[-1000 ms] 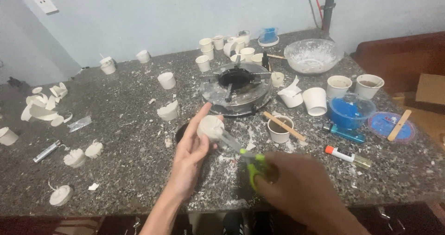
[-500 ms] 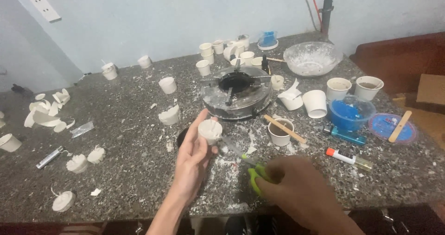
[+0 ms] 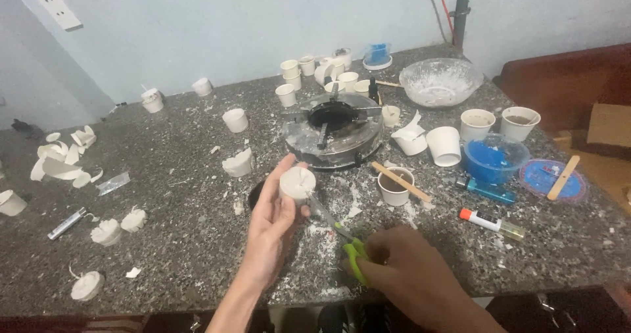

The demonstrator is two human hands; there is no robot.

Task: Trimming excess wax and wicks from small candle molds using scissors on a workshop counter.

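White candle point(image 3: 297, 183) in left hand point(image 3: 271, 222) fingertips

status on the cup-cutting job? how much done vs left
Done, apparently: bare white casts and peeled cup scraps lie at the table's left side. In hand: left hand holds a small white cup; right hand works green-handled scissors at it. Left: probably the uncut white cups standing behind the burner.

Open counter lies left of the left hand point(image 3: 273, 224); the gas burner point(image 3: 333, 130) and stick-topped cup point(image 3: 395, 187) block ahead.
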